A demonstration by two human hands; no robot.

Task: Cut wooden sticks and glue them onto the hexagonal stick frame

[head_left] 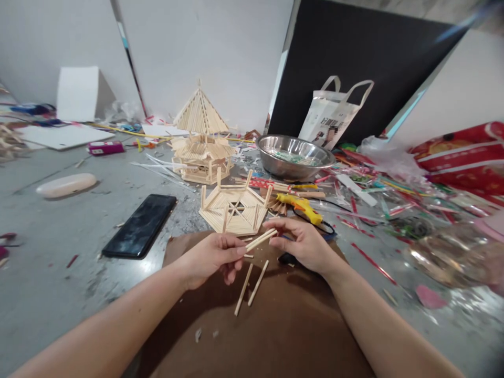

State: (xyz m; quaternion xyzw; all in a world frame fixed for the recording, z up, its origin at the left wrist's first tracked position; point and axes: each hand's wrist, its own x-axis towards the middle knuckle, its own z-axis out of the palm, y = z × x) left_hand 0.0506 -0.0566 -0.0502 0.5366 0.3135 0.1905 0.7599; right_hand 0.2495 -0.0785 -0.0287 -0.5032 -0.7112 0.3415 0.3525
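Observation:
Between my two hands are thin wooden sticks (260,240), lying side by side and slanting up to the right. My left hand (221,255) pinches their lower left end. The fingers of my right hand (296,240) close on the upper right end. Below them, two loose wooden sticks (251,287) rest on a brown sheet (299,325). Just beyond my hands sits a flat six-sided stick frame (214,212) with short upright posts at its edge. Farther back stands a pagoda model (200,113) of the same sticks, with a pointed roof.
A yellow glue gun (301,207) lies beyond my right hand, near a steel bowl (295,157). At left are a black phone (139,227) and a white case (66,186). Coloured scraps and strips (374,262) litter the right side. A white bag (331,118) leans on a black board (366,58).

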